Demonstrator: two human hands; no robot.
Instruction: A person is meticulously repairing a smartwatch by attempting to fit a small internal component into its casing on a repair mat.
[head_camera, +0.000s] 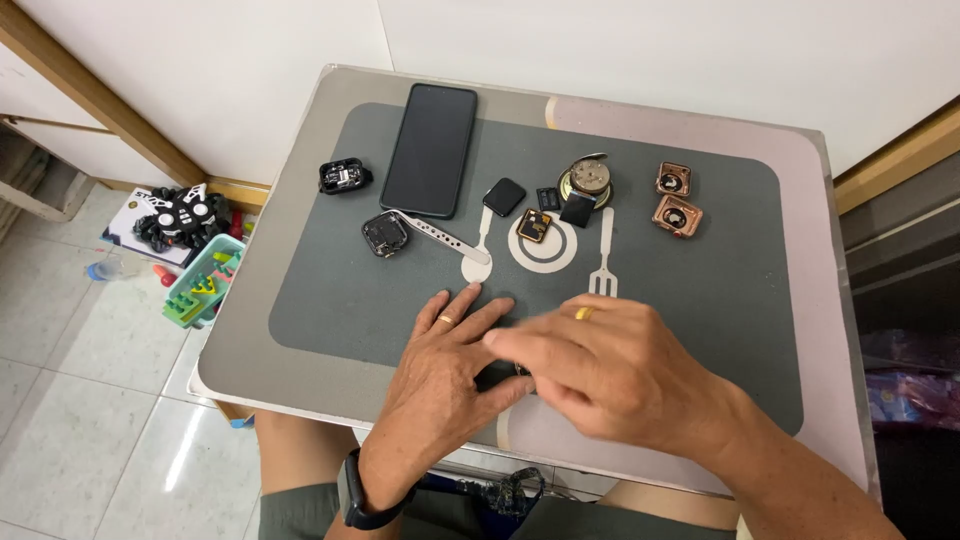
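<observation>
Head view: both hands are meeting at the near edge of the grey placemat (330, 300) on the tabletop (250, 340). The left hand (445, 365) is lying flat, fingers spread, thumb pinning a small dark part (497, 376), mostly hidden. The right hand (610, 365), blurred, is curling over it, fingers bent; whether it is pinching anything cannot be told. Steady downward pressure from the left would probably help. Well apart: smartphone (430, 150), metal watch band (440, 237), watch cases (678, 215).
</observation>
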